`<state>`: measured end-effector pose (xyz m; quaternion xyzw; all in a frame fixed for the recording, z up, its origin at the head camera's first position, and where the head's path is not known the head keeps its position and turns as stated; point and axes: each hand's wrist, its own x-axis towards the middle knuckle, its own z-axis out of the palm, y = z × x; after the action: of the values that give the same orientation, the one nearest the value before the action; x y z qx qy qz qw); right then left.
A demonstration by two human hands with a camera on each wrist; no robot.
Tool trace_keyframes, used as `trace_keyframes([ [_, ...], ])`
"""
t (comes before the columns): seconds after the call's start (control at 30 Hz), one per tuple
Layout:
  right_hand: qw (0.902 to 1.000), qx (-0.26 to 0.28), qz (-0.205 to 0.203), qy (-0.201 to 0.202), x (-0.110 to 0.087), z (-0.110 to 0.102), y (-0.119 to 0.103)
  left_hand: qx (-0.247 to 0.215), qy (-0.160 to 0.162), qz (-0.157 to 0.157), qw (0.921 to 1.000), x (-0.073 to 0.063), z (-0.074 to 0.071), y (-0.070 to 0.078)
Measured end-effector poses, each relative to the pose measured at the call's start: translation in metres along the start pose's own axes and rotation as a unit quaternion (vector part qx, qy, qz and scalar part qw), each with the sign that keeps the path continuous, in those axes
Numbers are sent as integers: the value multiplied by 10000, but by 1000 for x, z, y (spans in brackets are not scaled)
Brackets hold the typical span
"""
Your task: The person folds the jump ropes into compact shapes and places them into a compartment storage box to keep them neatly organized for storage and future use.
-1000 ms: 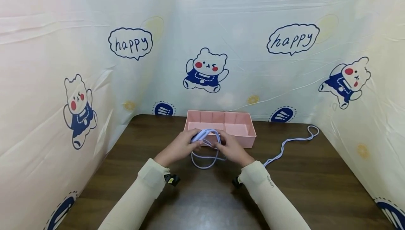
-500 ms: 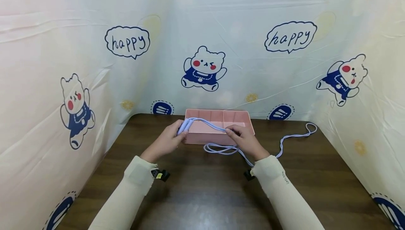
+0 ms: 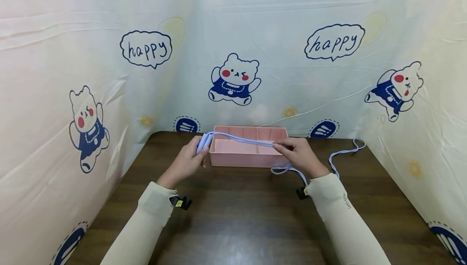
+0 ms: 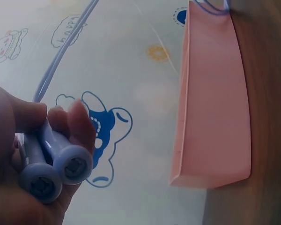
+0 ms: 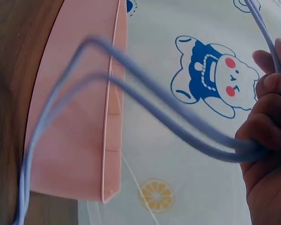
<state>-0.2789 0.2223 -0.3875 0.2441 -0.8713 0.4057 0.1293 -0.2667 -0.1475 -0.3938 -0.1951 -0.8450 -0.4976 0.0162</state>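
Observation:
A lavender skipping rope is stretched between my two hands over a pink divided box (image 3: 240, 160). My left hand (image 3: 182, 163) grips both handles (image 3: 203, 143) side by side, and their round ends (image 4: 75, 164) face the left wrist camera. From the handles the doubled cord (image 3: 240, 139) runs nearly level to my right hand (image 3: 302, 156), which pinches it between thumb and fingers. In the right wrist view, two loose strands (image 5: 173, 124) leave that hand and droop past the box front. Part of the cord is hidden behind the right wrist.
The far end of the rope (image 3: 344, 151) lies looped on the brown wooden table (image 3: 233, 216) at the right. A patterned cloth (image 3: 284, 22) hangs along the back and both sides. The box stands close to the back cloth.
My hands have moved apart from close together, the right one sliding rightward along the rope. The coil between them has become a straight doubled stretch; the dangling loop has shifted right.

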Motion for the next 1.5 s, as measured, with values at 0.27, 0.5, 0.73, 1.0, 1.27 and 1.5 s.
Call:
trace_keyframes([
  [0.27, 9993, -366, -92, 5, -4, 0, 2, -276, 227, -110, 9993, 2, 6, -6],
  [0.5, 9973, -729, -110, 29, -4, 7, 4, -433, -62, -323, 9985, 1, 11, -8],
  [0.73, 9909, -1192, -621, 54, 0, 16, 1, -748, -204, -159, 9969, 3, 19, -11],
  [1.0, 9759, -1610, -1469, 66, 1, 27, -2, 506, -4, -364, 9981, 6, 27, -14],
  [1.27, 9721, -1534, -1751, -270, 4, 38, -13, 1063, -149, -248, 9939, 8, 36, -13],
  [1.5, 9716, -1469, -1662, -823, 7, 49, -28, 1240, -273, -246, 9916, 9, 46, -9],
])
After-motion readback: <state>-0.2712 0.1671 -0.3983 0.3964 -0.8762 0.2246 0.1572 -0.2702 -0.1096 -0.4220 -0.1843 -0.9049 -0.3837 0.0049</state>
